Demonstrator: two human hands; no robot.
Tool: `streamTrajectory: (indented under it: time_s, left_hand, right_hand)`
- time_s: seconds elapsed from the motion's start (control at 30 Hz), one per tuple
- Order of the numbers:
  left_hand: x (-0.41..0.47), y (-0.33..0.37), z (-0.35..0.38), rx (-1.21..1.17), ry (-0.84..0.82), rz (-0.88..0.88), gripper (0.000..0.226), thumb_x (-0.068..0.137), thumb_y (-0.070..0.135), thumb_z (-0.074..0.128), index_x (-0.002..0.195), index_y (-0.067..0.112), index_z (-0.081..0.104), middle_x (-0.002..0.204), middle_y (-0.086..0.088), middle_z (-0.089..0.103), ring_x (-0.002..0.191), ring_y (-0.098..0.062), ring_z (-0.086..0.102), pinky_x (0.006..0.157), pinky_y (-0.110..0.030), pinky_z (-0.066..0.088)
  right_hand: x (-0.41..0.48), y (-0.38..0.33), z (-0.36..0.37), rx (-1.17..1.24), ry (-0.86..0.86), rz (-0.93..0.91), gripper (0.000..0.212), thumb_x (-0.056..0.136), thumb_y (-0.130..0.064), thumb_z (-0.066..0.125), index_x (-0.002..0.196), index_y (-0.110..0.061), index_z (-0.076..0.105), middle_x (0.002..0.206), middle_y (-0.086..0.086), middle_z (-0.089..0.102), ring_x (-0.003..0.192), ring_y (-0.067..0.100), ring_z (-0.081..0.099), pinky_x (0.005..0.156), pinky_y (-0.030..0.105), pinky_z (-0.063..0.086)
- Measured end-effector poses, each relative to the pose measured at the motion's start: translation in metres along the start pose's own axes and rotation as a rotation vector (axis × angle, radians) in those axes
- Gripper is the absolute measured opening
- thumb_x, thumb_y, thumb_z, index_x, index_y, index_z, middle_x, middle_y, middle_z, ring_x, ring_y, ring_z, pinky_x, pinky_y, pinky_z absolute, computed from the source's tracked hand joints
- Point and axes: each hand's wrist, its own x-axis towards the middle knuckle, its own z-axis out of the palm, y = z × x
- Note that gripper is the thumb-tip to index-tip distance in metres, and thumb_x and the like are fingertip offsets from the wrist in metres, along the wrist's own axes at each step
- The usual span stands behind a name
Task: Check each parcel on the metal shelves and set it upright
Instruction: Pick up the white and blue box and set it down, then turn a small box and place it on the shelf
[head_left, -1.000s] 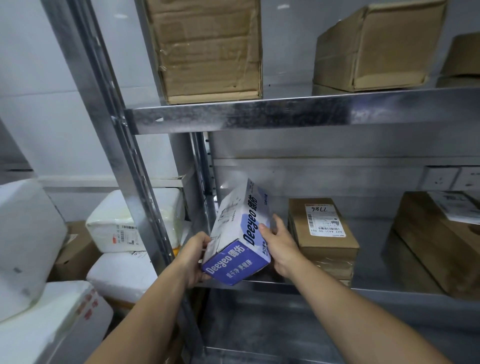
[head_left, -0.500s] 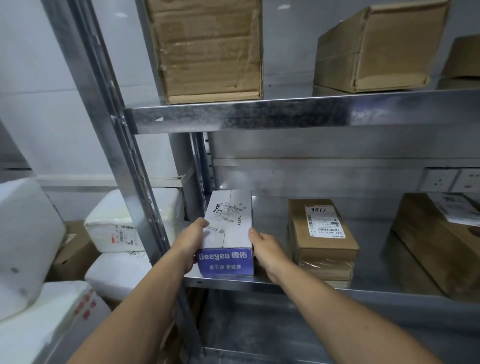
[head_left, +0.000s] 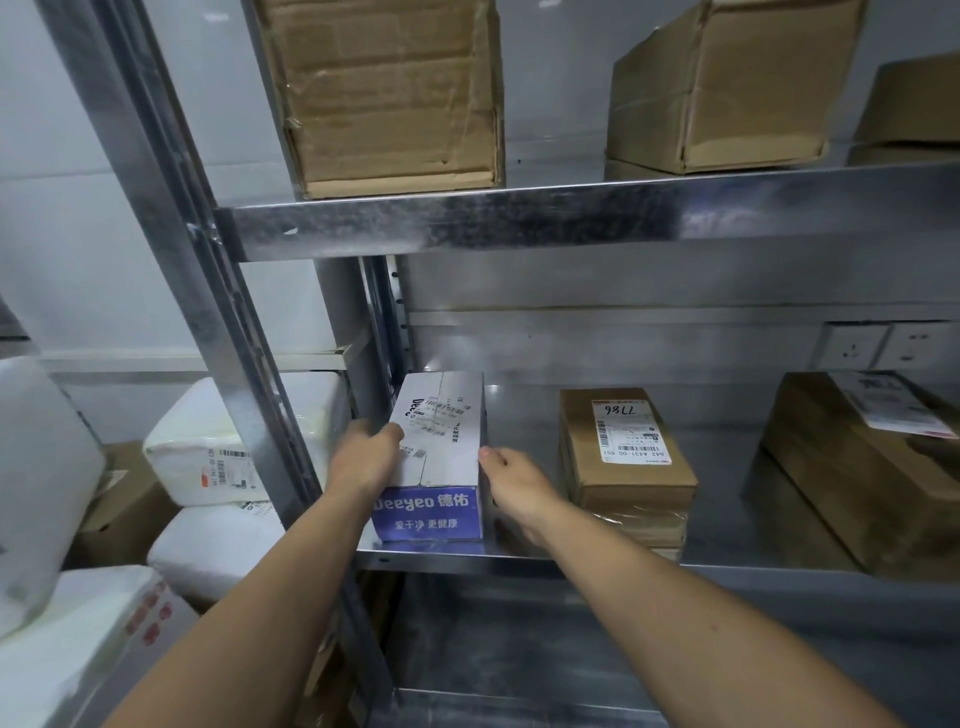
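A person's left hand grips the top left edge of a blue-and-white box lying at centre frame on the middle shelf; the right hand touches its right side, fingers hidden, grasp unclear; a brown parcel sits just right
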Motion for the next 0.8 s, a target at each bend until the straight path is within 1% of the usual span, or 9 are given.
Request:
streamTrajectory:
  time_s: [0.1, 0.2, 0.27, 0.4, 0.5, 0.57, 0.67, 0.73, 0.8]
  left_hand:
    - [-0.006, 0.017, 0.011, 0.101, 0.146, 0.238, 0.042, 0.098, 0.023, 0.054, 0.137, 0.009, 0.054, 0.132, -0.013, 0.062, 0.119, -0.032, 0.057, 0.095, -0.035, 0.041]
    - [-0.014, 0.036, 0.031, 0.070, 0.143, 0.338, 0.035, 0.098, 0.023, 0.056, 0.131, 0.011, 0.062, 0.126, -0.010, 0.067, 0.117, -0.029, 0.059, 0.098, -0.034, 0.043]
    - [-0.022, 0.048, 0.045, 0.019, 0.094, 0.335, 0.027, 0.097, 0.023, 0.057, 0.121, 0.015, 0.069, 0.116, -0.007, 0.070, 0.110, -0.027, 0.061, 0.095, -0.033, 0.045]
    - [-0.035, 0.062, 0.078, -0.064, -0.005, 0.328, 0.015, 0.093, 0.024, 0.058, 0.097, 0.024, 0.072, 0.102, -0.007, 0.074, 0.102, -0.029, 0.065, 0.093, -0.038, 0.051]
    - [-0.039, 0.067, 0.102, -0.107, -0.070, 0.332, 0.016, 0.089, 0.028, 0.062, 0.098, 0.021, 0.072, 0.101, -0.009, 0.074, 0.101, -0.029, 0.067, 0.093, -0.038, 0.052]
    - [-0.042, 0.068, 0.114, -0.128, -0.124, 0.320, 0.015, 0.090, 0.028, 0.063, 0.101, 0.020, 0.070, 0.101, -0.008, 0.072, 0.101, -0.029, 0.068, 0.091, -0.034, 0.051]
    - [-0.049, 0.065, 0.132, -0.136, -0.178, 0.304, 0.012, 0.095, 0.028, 0.061, 0.106, 0.023, 0.066, 0.107, -0.003, 0.068, 0.104, -0.027, 0.065, 0.089, -0.032, 0.048]
    - [-0.053, 0.062, 0.141, -0.163, -0.194, 0.275, 0.010, 0.096, 0.029, 0.060, 0.105, 0.026, 0.063, 0.111, -0.003, 0.067, 0.106, -0.026, 0.062, 0.093, -0.034, 0.048]
    - [-0.060, 0.061, 0.150, -0.166, -0.206, 0.247, 0.009, 0.097, 0.030, 0.059, 0.105, 0.027, 0.060, 0.111, -0.001, 0.064, 0.106, -0.024, 0.058, 0.096, -0.037, 0.048]
  right_hand:
    - [-0.008, -0.019, -0.014, -0.045, 0.082, -0.105, 0.032, 0.108, -0.034, 0.044, 0.126, -0.014, 0.062, 0.122, 0.001, 0.066, 0.102, 0.014, 0.057, 0.083, 0.028, 0.042]
    - [-0.016, -0.037, -0.038, -0.074, 0.158, -0.162, 0.033, 0.107, -0.028, 0.047, 0.132, -0.012, 0.061, 0.122, 0.000, 0.063, 0.109, 0.017, 0.056, 0.090, 0.027, 0.041]
    - [-0.019, -0.043, -0.055, -0.107, 0.236, -0.199, 0.031, 0.105, -0.027, 0.050, 0.128, -0.011, 0.066, 0.123, 0.003, 0.067, 0.113, 0.022, 0.060, 0.093, 0.029, 0.044]
    - [-0.025, -0.044, -0.092, -0.125, 0.366, -0.237, 0.026, 0.103, -0.024, 0.054, 0.113, -0.010, 0.074, 0.112, 0.008, 0.073, 0.104, 0.023, 0.063, 0.079, 0.026, 0.042]
    - [-0.031, -0.040, -0.116, -0.133, 0.441, -0.227, 0.025, 0.101, -0.026, 0.056, 0.106, -0.012, 0.075, 0.106, 0.011, 0.074, 0.102, 0.028, 0.066, 0.084, 0.032, 0.050]
    - [-0.035, -0.032, -0.131, -0.126, 0.464, -0.201, 0.025, 0.101, -0.027, 0.055, 0.108, -0.012, 0.074, 0.107, 0.010, 0.074, 0.103, 0.029, 0.066, 0.086, 0.034, 0.054]
    - [-0.047, -0.019, -0.158, -0.132, 0.509, -0.162, 0.026, 0.104, -0.028, 0.051, 0.107, -0.012, 0.071, 0.103, 0.006, 0.070, 0.097, 0.023, 0.062, 0.073, 0.025, 0.043]
    - [-0.052, -0.009, -0.174, -0.133, 0.533, -0.131, 0.025, 0.105, -0.027, 0.049, 0.100, -0.012, 0.068, 0.096, 0.005, 0.065, 0.092, 0.022, 0.058, 0.072, 0.025, 0.036]
    - [-0.056, -0.001, -0.187, -0.123, 0.546, -0.110, 0.030, 0.106, -0.026, 0.049, 0.101, -0.005, 0.069, 0.095, 0.007, 0.064, 0.092, 0.022, 0.057, 0.072, 0.026, 0.034]
